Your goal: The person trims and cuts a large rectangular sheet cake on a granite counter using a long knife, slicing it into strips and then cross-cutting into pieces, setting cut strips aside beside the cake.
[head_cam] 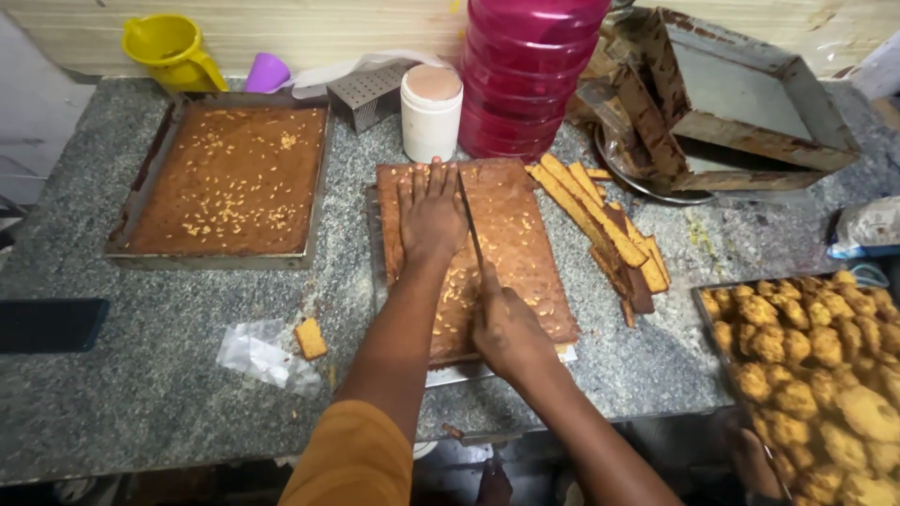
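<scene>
Cake slab (511,234) lies mid-counter, left hand (429,217) pressed flat on it, fingers spread. Right hand (506,328) grips a knife (470,225) running lengthwise; best kept straight, parallel to the trimmed strips (600,220).

clear plastic wrapper (258,356): crumpled, bench front left
white-blue packet (867,228): bench right edge
dark screen (49,324): flat, far left

Speckled grey stone desk (112,375), matt; dull metal tray (141,187) at ten o'clock; glossy red plastic jar (525,75) at twelve; rough-crusted brown slab (516,244).
</scene>
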